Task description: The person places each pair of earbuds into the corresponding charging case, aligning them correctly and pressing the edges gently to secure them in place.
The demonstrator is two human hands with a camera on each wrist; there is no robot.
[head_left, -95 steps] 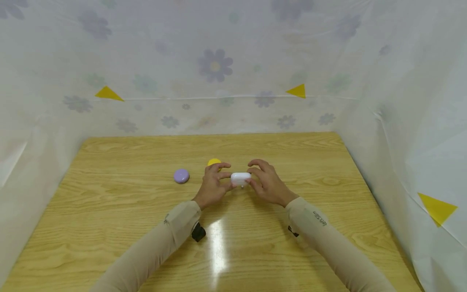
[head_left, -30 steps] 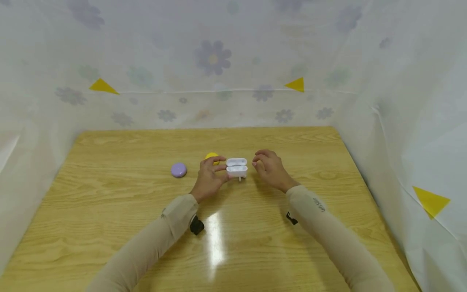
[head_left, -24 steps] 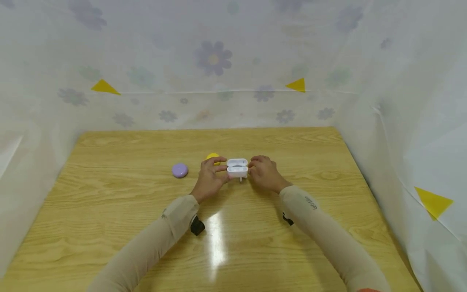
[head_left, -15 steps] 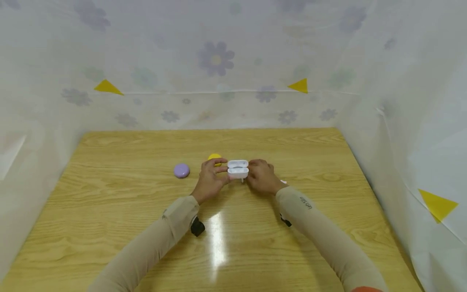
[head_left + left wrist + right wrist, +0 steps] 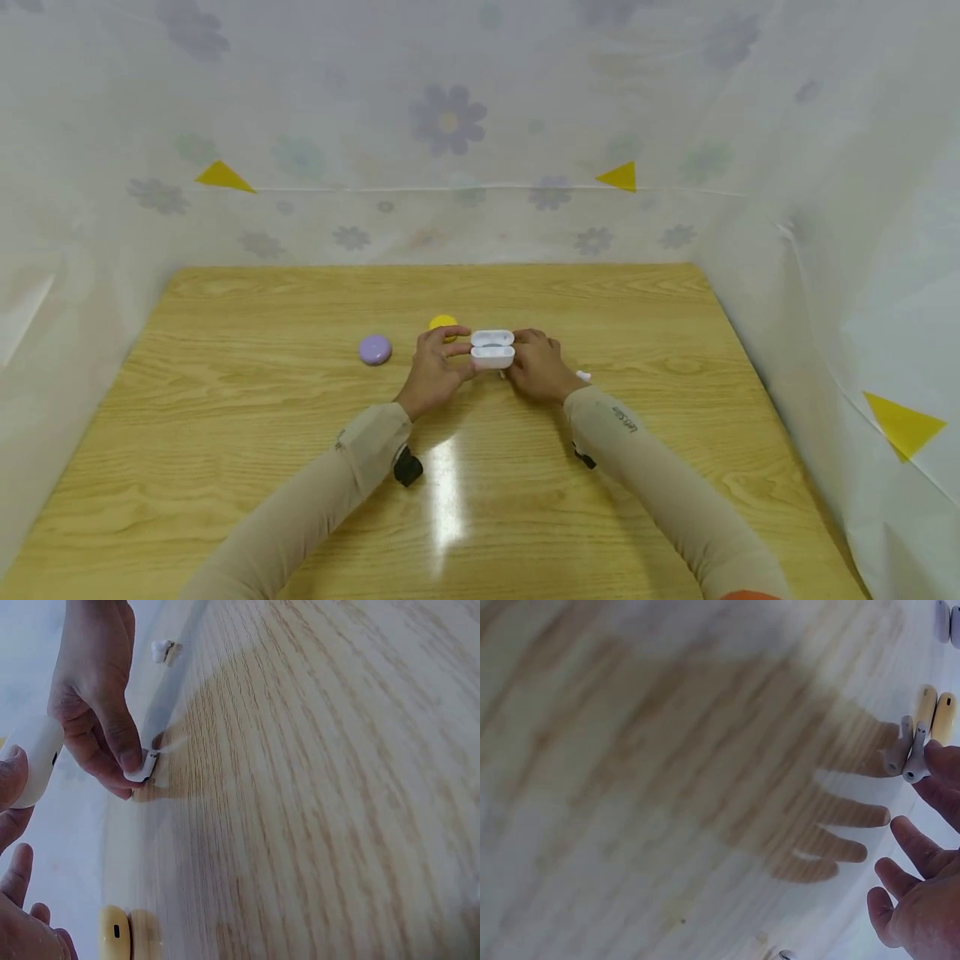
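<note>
My left hand [image 5: 433, 373] grips a white earbud case [image 5: 492, 358] by its left end, above the table, with its lid raised. In the left wrist view the same case [image 5: 41, 761] shows its rounded side. Just right of the case is my right hand [image 5: 542, 367], low over the table. Its thumb and fingertip pinch a white earbud [image 5: 140, 769] at the table surface, and the right wrist view shows that earbud's stem [image 5: 919, 750] pointing away. A second white earbud [image 5: 583, 376] lies on the table beside the right wrist.
A round lilac case [image 5: 375, 350] lies on the wooden table [image 5: 247, 400] left of the hands. Behind the left fingers is a round yellow case [image 5: 443, 322], partly hidden. A pale flowered sheet [image 5: 337, 158] stands behind the table and along its sides.
The earbud case was closed between both hands; its lid now stands raised. My right hand has left it, moved down and left, and pinches an earbud. The left hand keeps its hold.
</note>
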